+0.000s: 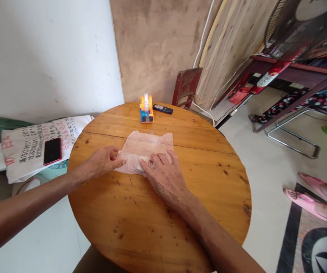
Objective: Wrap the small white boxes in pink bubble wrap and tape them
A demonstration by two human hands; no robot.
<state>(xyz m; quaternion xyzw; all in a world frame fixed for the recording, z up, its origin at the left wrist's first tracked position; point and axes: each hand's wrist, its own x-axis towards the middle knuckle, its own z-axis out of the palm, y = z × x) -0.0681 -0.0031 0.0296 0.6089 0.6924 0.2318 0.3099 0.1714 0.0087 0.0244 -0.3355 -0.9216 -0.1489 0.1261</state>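
Note:
A sheet of clear bubble wrap [149, 142] lies on the round wooden table [163, 227], its near edge folded over. Under that fold shows something pale [143, 161], mostly covered by the wrap and my fingers, so its kind cannot be made out. My left hand [106, 161] holds the wrap's left near corner between thumb and fingers. Over the right part of the fold, my right hand [165, 174] presses down with curled fingers, gripping the wrap and the pale thing beneath.
Beyond the wrap stands an orange and blue tape dispenser [146, 110], with a black remote control [163, 109] beside it. A red-edged phone [52, 151] rests on a printed sack [24, 159] at left. On the right are a fan [277, 72] and another person's slippered feet [311, 201].

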